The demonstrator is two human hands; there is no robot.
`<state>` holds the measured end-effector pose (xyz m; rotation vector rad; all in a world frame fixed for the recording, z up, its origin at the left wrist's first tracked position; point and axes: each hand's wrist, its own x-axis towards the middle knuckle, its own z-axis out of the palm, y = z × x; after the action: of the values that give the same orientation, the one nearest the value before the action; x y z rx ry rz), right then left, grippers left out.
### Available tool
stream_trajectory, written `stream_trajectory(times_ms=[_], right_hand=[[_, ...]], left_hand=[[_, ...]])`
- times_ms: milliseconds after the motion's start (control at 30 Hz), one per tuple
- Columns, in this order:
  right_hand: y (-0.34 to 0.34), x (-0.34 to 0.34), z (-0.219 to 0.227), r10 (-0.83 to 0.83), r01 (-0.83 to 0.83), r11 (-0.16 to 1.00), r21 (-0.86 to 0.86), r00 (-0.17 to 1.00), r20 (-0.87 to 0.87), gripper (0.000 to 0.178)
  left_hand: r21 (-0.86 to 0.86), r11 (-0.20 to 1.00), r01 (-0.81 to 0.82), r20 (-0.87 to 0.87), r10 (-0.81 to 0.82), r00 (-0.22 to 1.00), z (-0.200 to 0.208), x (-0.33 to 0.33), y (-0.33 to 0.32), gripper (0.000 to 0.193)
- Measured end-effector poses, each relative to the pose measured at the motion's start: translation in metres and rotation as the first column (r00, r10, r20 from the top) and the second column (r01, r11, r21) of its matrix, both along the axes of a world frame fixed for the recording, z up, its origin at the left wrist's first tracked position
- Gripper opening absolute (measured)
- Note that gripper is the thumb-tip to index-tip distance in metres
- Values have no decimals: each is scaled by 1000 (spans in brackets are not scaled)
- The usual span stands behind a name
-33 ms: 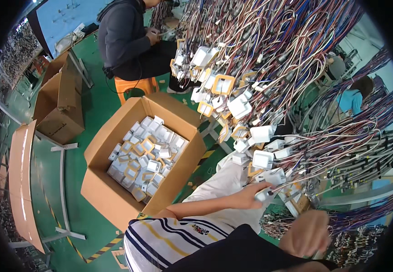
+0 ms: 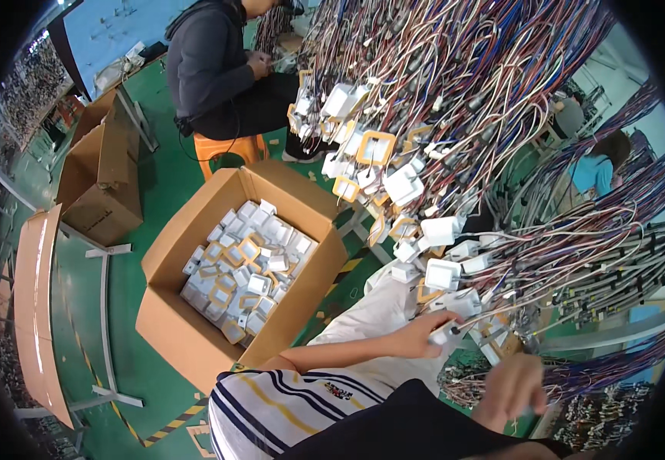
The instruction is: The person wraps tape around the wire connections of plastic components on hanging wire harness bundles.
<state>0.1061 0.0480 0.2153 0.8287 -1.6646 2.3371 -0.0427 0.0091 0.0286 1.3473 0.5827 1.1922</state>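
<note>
My left hand (image 2: pixel 417 337) is closed on a small white plastic housing (image 2: pixel 441 334), above my lap. From the housing a cable (image 2: pixel 482 313) runs right toward the hanging bundle. To the right and nearer to me, my right hand (image 2: pixel 510 387) is smeared by motion, and whether it holds anything cannot be made out. Just beyond my left hand hang more white square housings (image 2: pixel 443 274) on wires, several with yellow-orange frames (image 2: pixel 375 147).
An open cardboard box (image 2: pixel 187 330) on the green floor holds many white housings (image 2: pixel 259 284). Thick wire bundles (image 2: pixel 455 100) hang ahead and right. A co-worker (image 2: pixel 210 69) sits on an orange stool (image 2: pixel 229 147). Another box (image 2: pixel 118 184) and a metal stand (image 2: pixel 106 322) are at left.
My right hand has shifted slightly, away from me and a little left. My left hand keeps its grip on the white housing, nearly in the same place.
</note>
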Motion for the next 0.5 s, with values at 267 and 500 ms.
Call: stream_trajectory(times_ms=[267,500], right_hand=[[-74,72,-103,-798,925,355,139,222,560,50],[-54,110,-125,-933,857,164,488,-25,358,52]], left_hand=[[43,999,8,-64,-5,998,10,23,8,69],[-218,962,-163,-363,75,929,37,17,37,70]])
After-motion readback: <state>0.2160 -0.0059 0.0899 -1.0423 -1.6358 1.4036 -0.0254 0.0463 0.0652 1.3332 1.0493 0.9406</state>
